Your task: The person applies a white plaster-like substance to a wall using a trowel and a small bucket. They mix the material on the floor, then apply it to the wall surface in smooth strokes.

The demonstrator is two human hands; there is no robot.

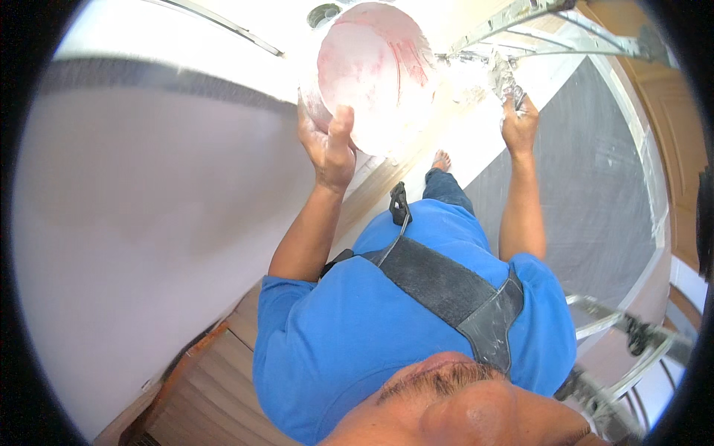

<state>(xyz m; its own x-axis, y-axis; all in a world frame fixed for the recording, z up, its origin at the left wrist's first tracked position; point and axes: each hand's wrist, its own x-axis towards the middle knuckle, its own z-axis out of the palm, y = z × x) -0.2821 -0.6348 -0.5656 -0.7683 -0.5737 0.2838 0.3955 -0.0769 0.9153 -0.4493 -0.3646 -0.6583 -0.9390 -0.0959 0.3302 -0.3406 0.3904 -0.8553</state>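
Observation:
My left hand point(327, 152) grips the near left side of a round, pale bucket point(357, 63), its thumb toward the rim and its fingers partly hidden behind the wall. White paste with reddish streaks coats the bucket's inside, and glare washes out its right edge. To the right, my right hand point(519, 126) is closed around the handle of a paste-covered tool point(502, 73) that looks like a putty knife. The tool stands apart from the bucket, and thick white paste hides its blade shape.
A paint-spattered metal ladder point(520, 33) stands at the upper right, and more metal rungs point(617, 323) show at the lower right. A pale wall point(149, 201) runs along my left. Below lie a grey panel point(573, 171) and brown ribbed sheeting point(216, 386).

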